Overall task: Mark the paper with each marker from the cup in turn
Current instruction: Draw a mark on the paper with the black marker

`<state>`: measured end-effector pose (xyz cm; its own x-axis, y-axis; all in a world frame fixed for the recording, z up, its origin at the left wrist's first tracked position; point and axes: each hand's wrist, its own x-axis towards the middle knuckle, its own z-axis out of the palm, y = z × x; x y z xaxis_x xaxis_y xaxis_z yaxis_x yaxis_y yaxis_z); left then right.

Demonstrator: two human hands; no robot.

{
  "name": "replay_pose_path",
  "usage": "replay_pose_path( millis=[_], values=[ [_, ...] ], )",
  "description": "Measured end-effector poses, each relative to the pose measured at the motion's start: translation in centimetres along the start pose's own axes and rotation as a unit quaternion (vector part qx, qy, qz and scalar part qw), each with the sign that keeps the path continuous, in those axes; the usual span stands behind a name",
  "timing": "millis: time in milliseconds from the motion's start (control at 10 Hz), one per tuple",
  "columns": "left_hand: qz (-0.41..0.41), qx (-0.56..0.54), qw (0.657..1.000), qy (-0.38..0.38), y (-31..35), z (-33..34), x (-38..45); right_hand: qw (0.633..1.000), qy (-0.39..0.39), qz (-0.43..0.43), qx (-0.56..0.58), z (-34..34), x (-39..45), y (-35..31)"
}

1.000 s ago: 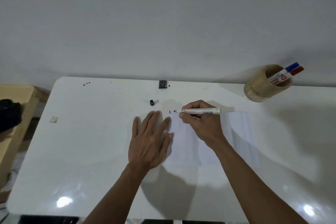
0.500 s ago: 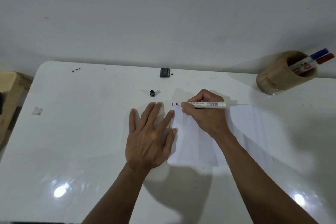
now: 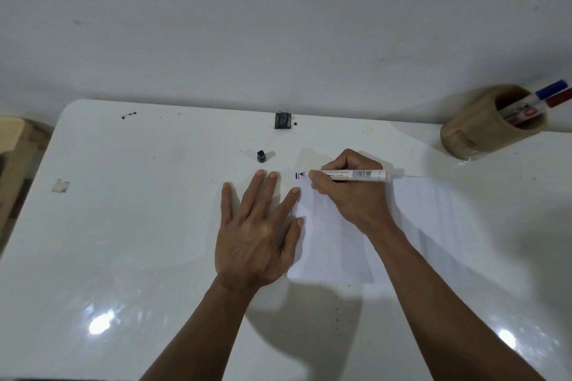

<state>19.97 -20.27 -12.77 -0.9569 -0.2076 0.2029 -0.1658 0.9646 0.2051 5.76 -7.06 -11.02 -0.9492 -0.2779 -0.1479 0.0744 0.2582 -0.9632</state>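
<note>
Dim, soft light; glare spots on table (image 3: pixel 102 323); edges perhaps warped.

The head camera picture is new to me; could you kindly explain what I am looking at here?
No machine: a person works bare-handed, filmed by a wide-angle camera on their head looking down at a white table. The left hand lies flat, its fingers on the edge of the paper. The right hand has a grip on an uncapped white marker, tip beside small blue and red marks. A black cap stands nearby. A wooden cup at the far right holds a blue-capped marker and a red-capped marker.
</note>
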Motion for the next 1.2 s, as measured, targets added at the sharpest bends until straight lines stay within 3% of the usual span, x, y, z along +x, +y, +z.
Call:
replay_pose_path(
  millis=[1000,1200],
  values=[
    [-0.005,-0.013,1.000,-0.003,0.0,0.3,-0.1,0.999,-0.035,0.009,-0.013,-0.4,-0.1,-0.6],
    [-0.001,-0.028,1.000,0.008,-0.1,0.1,-0.2,0.985,-0.002,0.071,0.157,-1.4,-0.4,-3.2]
  ],
)
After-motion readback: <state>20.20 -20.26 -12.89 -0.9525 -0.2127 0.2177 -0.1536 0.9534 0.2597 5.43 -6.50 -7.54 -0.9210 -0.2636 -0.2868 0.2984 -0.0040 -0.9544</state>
